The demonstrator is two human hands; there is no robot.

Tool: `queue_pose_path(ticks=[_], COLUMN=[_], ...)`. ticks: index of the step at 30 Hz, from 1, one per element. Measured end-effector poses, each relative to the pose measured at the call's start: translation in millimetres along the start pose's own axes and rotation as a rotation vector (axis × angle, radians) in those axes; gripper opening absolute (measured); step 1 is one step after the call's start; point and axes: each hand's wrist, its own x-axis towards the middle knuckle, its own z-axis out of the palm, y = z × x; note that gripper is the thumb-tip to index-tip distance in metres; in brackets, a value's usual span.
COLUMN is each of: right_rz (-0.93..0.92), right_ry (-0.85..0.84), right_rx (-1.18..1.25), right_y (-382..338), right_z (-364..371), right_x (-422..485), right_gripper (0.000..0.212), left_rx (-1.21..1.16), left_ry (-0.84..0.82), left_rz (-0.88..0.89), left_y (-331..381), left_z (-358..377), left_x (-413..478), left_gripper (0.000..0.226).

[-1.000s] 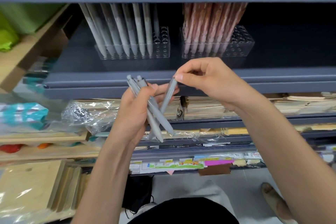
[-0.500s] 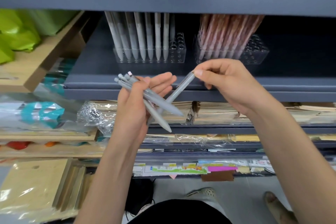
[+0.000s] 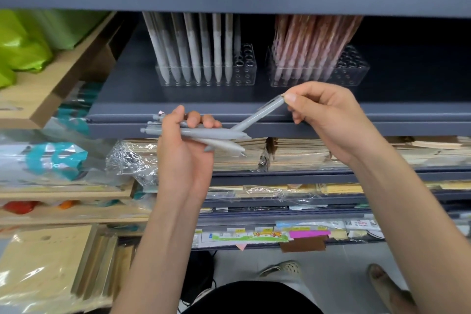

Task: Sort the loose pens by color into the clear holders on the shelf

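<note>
The left hand (image 3: pixel 183 158) was held palm up, its thumb and curled fingers clamped around a bundle of grey pens (image 3: pixel 216 134) that lay nearly level across the palm, button ends poking out past the thumb side and tips pointing toward the right hand (image 3: pixel 328 120). The right hand, apart from the left and a little higher, pinched the top end of a single grey pen (image 3: pixel 257 117) between thumb and forefinger; that pen slanted down toward the left hand, and its lower end crossed the bundle at the left fingertips, though whether it was still tucked among the others could not be told. Both hands hovered just in front of the lip of the grey shelf (image 3: pixel 407 120). Beyond the left hand, on that shelf, stood a clear holder (image 3: pixel 244 79) with a row of upright grey pens (image 3: pixel 196 53) filling most of it and open holes on the side nearer the right hand. Beyond the right hand stood a second clear holder (image 3: pixel 354 69), packed with pink pens (image 3: pixel 311 46) and likewise showing free holes at its far end. Below the hands lay stacked notebooks (image 3: pixel 300 153), and beside the left wrist sat crumpled plastic wrap (image 3: pixel 130 160).
</note>
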Motion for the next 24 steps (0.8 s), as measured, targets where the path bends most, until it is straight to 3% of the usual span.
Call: queue_pose_path(ticks=[10,15,19,24], right_rz=[-0.064,-0.12,-0.14,-0.126], right_ry=[0.082,0.15,0.104,0.04], right_rx=[0.044,0.191,0.286,0.259], right_y=[1.9,-4.8,-13.4,-25.2], right_z=[-2.6,-15.5,-16.8,-4.5], right_x=[-13.8,-18.5,-16.1,-3.3], right_gripper=[0.008,0.007,0.007,0.008], left_rx=[-0.166,-0.182,0.126,0.578], left_ry=[0.035,0.081,0.061,-0.131], left_rz=[0.066,0.068,-0.049,-0.196], left_y=[3.4,15.7,13.7,-2.4], left_z=[4.1,-1.0,-3.0,0.4], left_x=[-3.2,-0.6,-2.4,-18.9], left_gripper=[0.029,0.031,0.028,0.014])
